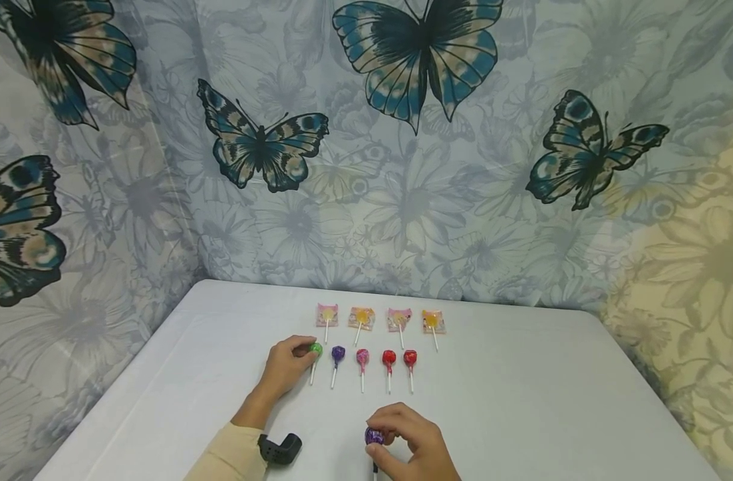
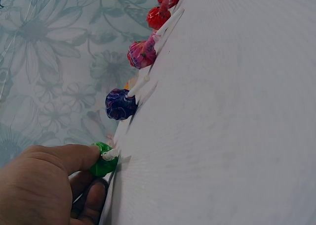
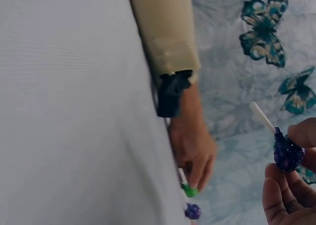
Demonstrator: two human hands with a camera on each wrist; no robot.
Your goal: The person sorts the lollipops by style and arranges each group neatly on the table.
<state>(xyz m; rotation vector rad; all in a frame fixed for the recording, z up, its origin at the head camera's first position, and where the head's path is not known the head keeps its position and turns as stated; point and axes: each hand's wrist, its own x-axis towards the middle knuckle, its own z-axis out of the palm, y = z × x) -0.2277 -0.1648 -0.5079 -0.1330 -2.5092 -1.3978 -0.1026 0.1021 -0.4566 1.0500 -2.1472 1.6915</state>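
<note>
My left hand (image 1: 286, 366) pinches the head of a green lollipop (image 2: 104, 160) at the left end of the front row on the table. To its right in that row lie a dark purple lollipop (image 1: 339, 354), a pink lollipop (image 1: 363, 357) and two red lollipops (image 1: 389, 359). Nearer to me, my right hand (image 1: 415, 442) holds a second purple lollipop (image 3: 287, 153) by its wrapped head, between thumb and fingers. In the right wrist view its white stick (image 3: 261, 117) points up and to the left.
Behind the front row lies a row of flat lollipops in clear wrappers, among them a yellow-orange one (image 1: 433, 321). Everything lies on a white table (image 1: 522, 401). A cloth printed with butterflies (image 1: 426, 60) hangs behind it. A black band (image 1: 280, 449) circles the left wrist.
</note>
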